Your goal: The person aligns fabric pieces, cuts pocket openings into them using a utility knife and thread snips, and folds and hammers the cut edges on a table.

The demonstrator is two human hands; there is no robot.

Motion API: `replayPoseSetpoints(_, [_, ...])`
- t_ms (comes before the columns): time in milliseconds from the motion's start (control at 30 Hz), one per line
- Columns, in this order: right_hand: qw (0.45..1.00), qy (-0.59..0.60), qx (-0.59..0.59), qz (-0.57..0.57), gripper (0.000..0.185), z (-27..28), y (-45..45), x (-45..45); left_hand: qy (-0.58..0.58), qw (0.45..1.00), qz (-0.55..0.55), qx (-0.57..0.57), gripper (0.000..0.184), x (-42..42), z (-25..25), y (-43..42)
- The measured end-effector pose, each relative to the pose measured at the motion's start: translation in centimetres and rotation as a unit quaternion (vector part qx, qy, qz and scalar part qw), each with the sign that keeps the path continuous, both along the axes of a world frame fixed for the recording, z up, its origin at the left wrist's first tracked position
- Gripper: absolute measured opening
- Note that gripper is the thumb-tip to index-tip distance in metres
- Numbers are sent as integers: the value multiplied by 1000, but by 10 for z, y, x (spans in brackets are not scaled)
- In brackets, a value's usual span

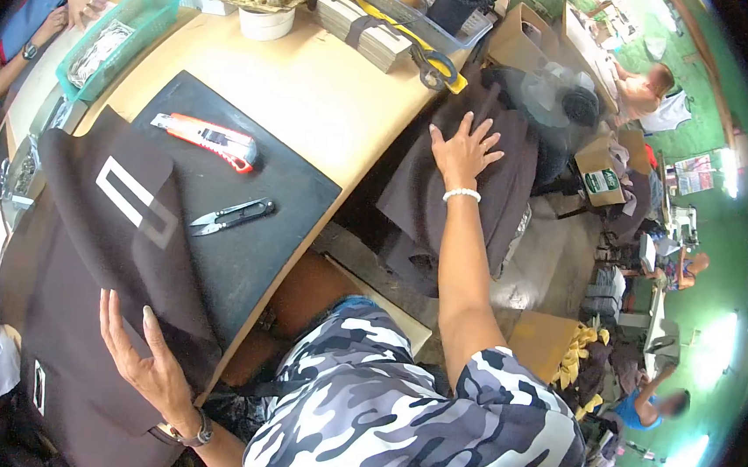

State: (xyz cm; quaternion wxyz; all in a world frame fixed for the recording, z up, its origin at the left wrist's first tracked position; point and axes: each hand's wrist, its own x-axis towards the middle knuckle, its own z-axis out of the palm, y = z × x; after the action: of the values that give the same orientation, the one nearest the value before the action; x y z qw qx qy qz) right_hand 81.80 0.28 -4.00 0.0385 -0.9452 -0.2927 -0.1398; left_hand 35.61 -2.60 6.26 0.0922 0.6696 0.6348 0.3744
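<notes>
My left hand [148, 365], with a watch at the wrist, is open with fingers spread, over or against the dark brown cloth [81, 272] at the table's left. White rectangular frame shapes [127, 192] show on that cloth. My right hand [466, 151], with a white bead bracelet, lies spread on a stack of dark brown cloth [447, 204] beyond the table's right edge. Between the hands, a black mat [291, 174] bears a red and white cutter knife [210, 140] and small thread snips [233, 216]. Neither tool is touched.
On the table [333, 90] are a teal basket [112, 42], a white bowl [266, 23], bundled card strips [363, 32] and yellow-handled scissors [440, 67]. A fan [551, 98] stands behind the cloth stack. Another person's hands [80, 4] are at the upper left; others sit at right.
</notes>
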Motion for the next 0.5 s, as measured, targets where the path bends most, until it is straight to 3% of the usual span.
replayPoseSetpoints(133, [982,137,-125,-32,81,-21,16,17,-2,1000,6,1,40,-2,-2,0])
replayPoseSetpoints(367, [984,113,-134,2,83,-19,30,18,16,998,-59,-18,47,1,-5,1])
replayPoseSetpoints(500, [963,50,-259,59,84,-37,46,40,17,996,-52,-63,50,1,-12,-1])
